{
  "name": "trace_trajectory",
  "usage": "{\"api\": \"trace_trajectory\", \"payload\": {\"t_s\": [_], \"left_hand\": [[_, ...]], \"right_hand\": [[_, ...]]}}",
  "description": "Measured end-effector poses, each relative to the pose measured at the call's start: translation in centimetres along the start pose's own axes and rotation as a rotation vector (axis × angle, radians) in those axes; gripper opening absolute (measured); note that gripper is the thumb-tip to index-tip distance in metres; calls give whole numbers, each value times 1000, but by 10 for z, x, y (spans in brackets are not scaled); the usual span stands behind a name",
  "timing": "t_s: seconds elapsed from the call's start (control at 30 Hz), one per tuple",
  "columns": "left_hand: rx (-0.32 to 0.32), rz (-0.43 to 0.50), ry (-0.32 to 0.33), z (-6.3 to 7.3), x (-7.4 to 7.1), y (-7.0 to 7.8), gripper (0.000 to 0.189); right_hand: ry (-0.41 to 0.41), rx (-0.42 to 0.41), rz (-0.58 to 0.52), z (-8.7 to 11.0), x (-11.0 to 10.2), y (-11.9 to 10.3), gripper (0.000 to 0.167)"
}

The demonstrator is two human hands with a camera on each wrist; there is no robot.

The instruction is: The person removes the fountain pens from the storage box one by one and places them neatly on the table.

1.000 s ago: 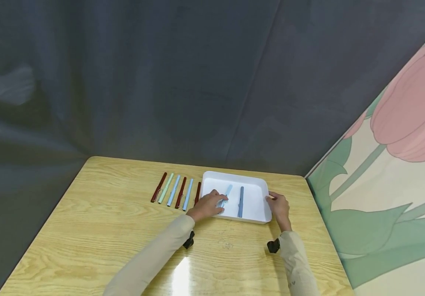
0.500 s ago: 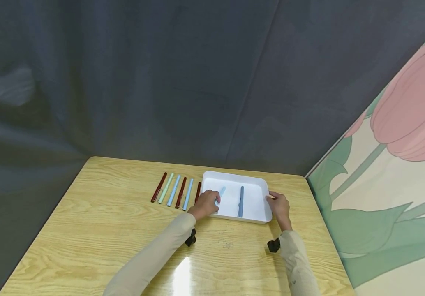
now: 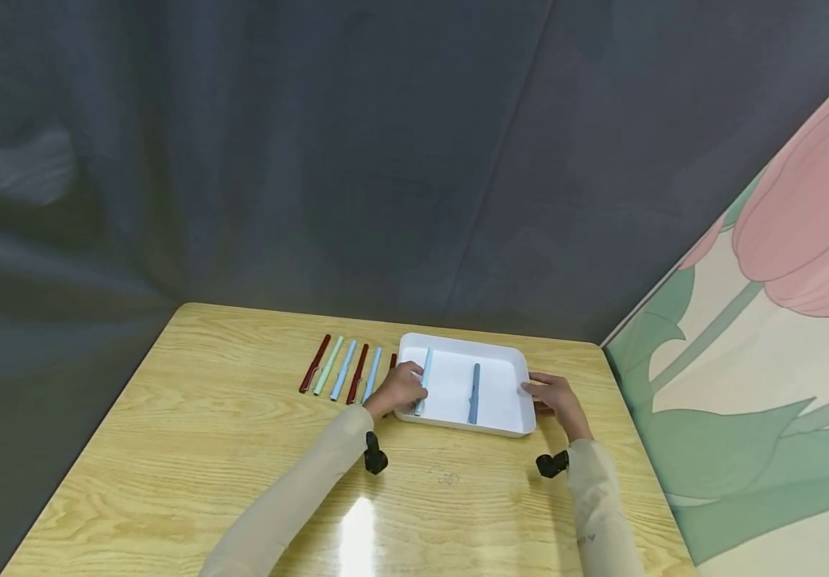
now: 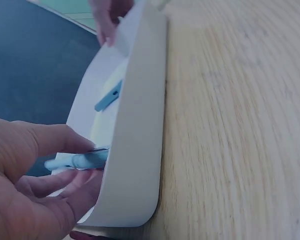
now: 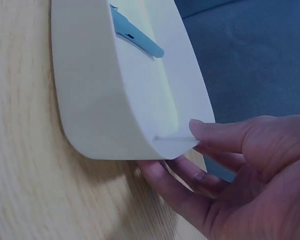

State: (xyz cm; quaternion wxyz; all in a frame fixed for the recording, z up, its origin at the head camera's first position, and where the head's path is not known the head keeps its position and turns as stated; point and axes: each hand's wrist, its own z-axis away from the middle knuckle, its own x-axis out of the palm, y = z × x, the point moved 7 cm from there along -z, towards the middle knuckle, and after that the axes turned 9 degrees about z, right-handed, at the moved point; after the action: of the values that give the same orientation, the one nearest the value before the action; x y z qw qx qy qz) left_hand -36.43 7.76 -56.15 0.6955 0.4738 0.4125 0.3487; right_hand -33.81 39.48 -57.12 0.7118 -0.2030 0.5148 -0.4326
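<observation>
A white tray (image 3: pixel 450 344) sits near the table's back edge. Inside, at its left end, a light blue pen (image 3: pixel 427 362) stands lengthwise along the side wall; my left hand (image 3: pixel 400 386) pinches it between thumb and fingers, as the left wrist view shows of the pen (image 4: pixel 90 160). A grey-blue pen (image 3: pixel 475 393) lies in the tray right of its middle, touched by neither hand. My right hand (image 3: pixel 557 401) grips the tray's right wall, thumb over the rim and fingers outside; the right wrist view shows this hand (image 5: pixel 240 165) closely.
Left of the tray several pens lie in a slanted row on the wooden table (image 3: pixel 191 449): a dark red pen (image 3: pixel 315 364), a pale green pen (image 3: pixel 329 365) and light blue ones. A dark curtain (image 3: pixel 357 160) hangs behind; a flowered panel stands right.
My left hand has taken the light blue pen from a slanted position leftward to the tray's left wall, now straighter. The right hand stays at the tray's right wall, its wrist shifted slightly right.
</observation>
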Motion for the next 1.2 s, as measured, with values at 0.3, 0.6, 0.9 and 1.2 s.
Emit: {"api": "trace_trajectory", "payload": {"t_s": [0.3, 0.6, 0.9, 1.2], "left_hand": [[-15, 251, 37, 0, -11, 0, 33], [-22, 370, 45, 7, -32, -2, 33], [-28, 402, 84, 11, -57, -7, 36], [-32, 387, 103, 13, -81, -18, 39]], "right_hand": [[-14, 42, 14, -1, -2, -2, 57], [5, 42, -8, 0, 0, -3, 53], [16, 33, -9, -1, 1, 0, 52], [21, 43, -18, -1, 2, 0, 53]]}}
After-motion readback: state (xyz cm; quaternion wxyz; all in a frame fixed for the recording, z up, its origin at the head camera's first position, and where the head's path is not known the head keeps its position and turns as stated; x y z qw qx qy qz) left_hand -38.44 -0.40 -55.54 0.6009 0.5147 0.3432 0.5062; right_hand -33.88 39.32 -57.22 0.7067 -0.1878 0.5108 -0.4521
